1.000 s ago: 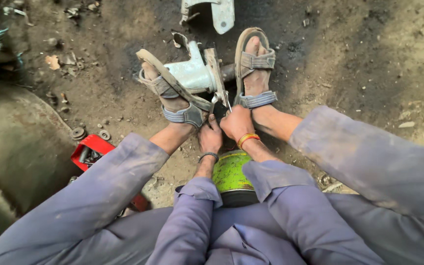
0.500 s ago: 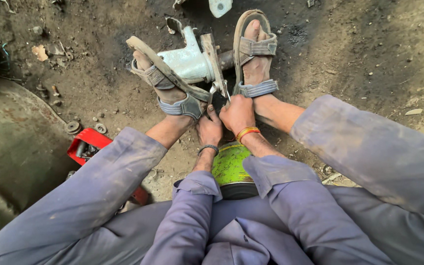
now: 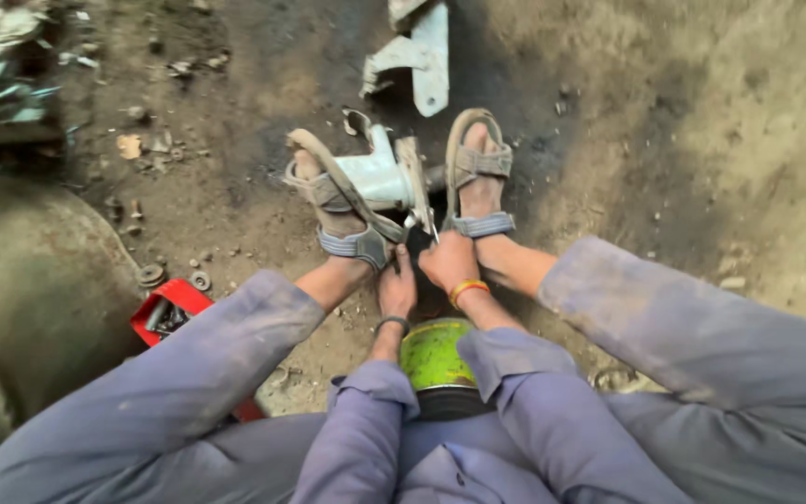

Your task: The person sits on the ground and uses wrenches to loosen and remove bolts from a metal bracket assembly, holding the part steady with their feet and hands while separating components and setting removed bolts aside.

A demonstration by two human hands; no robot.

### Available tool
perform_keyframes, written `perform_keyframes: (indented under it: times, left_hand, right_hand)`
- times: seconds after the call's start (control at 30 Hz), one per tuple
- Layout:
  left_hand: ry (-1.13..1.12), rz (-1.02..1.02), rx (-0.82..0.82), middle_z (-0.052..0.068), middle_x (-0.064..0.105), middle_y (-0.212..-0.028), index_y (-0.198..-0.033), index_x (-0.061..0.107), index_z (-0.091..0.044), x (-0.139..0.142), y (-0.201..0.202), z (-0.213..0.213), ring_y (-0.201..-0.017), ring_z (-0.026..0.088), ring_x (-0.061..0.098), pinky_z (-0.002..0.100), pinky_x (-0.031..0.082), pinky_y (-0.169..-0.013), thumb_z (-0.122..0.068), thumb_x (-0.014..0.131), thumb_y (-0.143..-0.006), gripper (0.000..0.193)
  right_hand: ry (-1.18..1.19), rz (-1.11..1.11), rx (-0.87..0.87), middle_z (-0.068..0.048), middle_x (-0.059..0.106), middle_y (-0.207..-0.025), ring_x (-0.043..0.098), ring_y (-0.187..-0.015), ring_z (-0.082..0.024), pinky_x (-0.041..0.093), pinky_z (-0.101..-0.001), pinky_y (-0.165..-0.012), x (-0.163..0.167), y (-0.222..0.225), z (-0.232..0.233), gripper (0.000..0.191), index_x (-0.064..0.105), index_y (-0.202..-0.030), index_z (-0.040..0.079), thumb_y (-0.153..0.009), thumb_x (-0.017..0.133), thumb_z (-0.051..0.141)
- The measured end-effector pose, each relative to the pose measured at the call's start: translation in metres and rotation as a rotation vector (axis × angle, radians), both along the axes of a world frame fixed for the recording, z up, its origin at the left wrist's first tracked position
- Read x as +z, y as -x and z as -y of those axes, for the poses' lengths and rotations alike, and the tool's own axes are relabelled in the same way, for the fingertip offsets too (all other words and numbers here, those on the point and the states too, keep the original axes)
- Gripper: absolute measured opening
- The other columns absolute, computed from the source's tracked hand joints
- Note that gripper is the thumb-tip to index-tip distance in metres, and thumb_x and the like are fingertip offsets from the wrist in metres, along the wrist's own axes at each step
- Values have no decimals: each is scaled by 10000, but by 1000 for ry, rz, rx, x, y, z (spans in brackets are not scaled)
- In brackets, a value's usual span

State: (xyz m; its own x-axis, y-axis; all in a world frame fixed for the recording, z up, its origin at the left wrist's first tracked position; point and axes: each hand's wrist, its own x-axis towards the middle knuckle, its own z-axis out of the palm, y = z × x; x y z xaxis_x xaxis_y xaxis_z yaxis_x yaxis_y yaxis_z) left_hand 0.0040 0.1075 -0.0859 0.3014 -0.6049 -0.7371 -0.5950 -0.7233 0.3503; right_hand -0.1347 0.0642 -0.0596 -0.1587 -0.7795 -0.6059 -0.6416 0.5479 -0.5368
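I look first at the fingers: those of my right hand point(image 3: 447, 262) are curled together near a thin bright metal tool point(image 3: 428, 222) that stands at the lower edge of the pale blue-white cast metal housing point(image 3: 377, 177), but I cannot tell whether they actually clamp it, since the knuckles cover the contact. My left hand point(image 3: 396, 287) lies just beside the right, fingers bunched and pointing toward the same edge of the housing; what they touch is hidden under the strap of the grey-strapped brown sandal on my left foot point(image 3: 340, 207).

The housing rests on the dark oily dirt floor point(image 3: 263, 84), pinned between my two feet, the left sandal pressed over its near side and the matching sandal on my right foot point(image 3: 478, 177) just beside its flat rusty flange point(image 3: 415, 179). An orange band point(image 3: 466, 289) circles my right wrist, a dark one my left.

Below the hands sits a round green-topped tin point(image 3: 436, 359), partly covered by my blue-grey sleeves. To the left a red tray of small parts point(image 3: 172, 308) is half hidden by my knee, near loose washers. A whitish metal bracket point(image 3: 422, 56) lies farther off, cut off at the top.
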Motion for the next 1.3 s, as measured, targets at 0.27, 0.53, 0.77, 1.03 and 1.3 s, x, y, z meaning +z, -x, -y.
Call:
perform_keyframes:
  times: [0.27,0.53,0.77,1.03,1.3]
  left_hand:
    - [-146,-167,180,354,723,-1036,-971,741,86,19,2,8,-1070,479,685,532,485,-981,-750,277,-947,957]
    - [66,74,219,386,650,-1078,-962,731,73,30,11,10,-1092,520,619,571,473,-961,-502,424,-968,652]
    - [71,157,164,375,671,-1003,-892,728,36,49,15,18,-1032,524,651,573,506,-926,-430,419,-957,563]
    - [-410,-407,473,400,379,-1306,-1211,510,144,60,-6,25,-1261,596,335,669,244,-1061,-448,388,-1068,621]
    - [37,-208,264,250,694,-846,-917,681,25,18,24,-3,-779,368,663,496,514,-729,-435,363,-981,563]
  right_hand:
    - [-281,291,-41,-182,697,-649,700,-536,-298,572,-428,-530,13,34,13,534,720,-764,-41,-885,703,479]
    - [-91,49,402,-263,701,-769,707,-756,-409,556,-489,-734,16,43,40,587,747,-833,-58,-974,627,498]
    - [23,-96,717,-238,725,-893,698,-848,-446,549,-513,-774,19,43,53,418,787,-956,41,-987,593,409]
    - [-136,113,290,-192,788,-936,718,-827,-368,560,-492,-729,48,97,63,406,807,-979,51,-916,701,437]
    - [199,-342,440,-194,758,-943,733,-862,-369,573,-483,-733,60,16,47,282,802,-913,66,-875,723,333]
